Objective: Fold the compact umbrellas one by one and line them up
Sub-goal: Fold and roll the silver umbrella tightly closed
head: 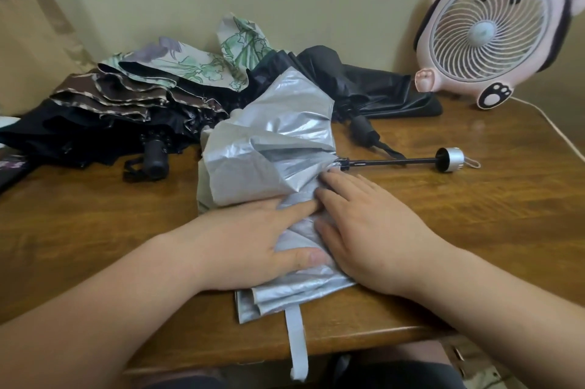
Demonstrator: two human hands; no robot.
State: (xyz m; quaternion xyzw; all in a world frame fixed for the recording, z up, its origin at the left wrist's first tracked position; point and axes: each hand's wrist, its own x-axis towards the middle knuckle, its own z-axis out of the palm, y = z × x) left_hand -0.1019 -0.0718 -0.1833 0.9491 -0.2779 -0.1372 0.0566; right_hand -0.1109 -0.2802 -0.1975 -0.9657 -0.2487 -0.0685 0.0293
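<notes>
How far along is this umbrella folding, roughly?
Done: nothing yet; no folded umbrella lies lined up in view. In hand: the left hand and right hand press the pleats of the crinkled silver umbrella flat on the brown wooden table; its black shaft is extended and its silver strap hangs loose. Left: the pale floral umbrella, brown-edged umbrella and black umbrellas heaped behind.

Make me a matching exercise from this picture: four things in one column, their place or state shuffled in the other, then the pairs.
Column one:
1. silver umbrella canopy
2. pink fan
3. silver strap
4. round silver handle

Column two:
a. hangs over the near edge of the table
b. stands at the table's far right
c. sits at the end of the extended black shaft
d. pressed down by the left hand and right hand

Pairs: 1-d, 2-b, 3-a, 4-c
</notes>
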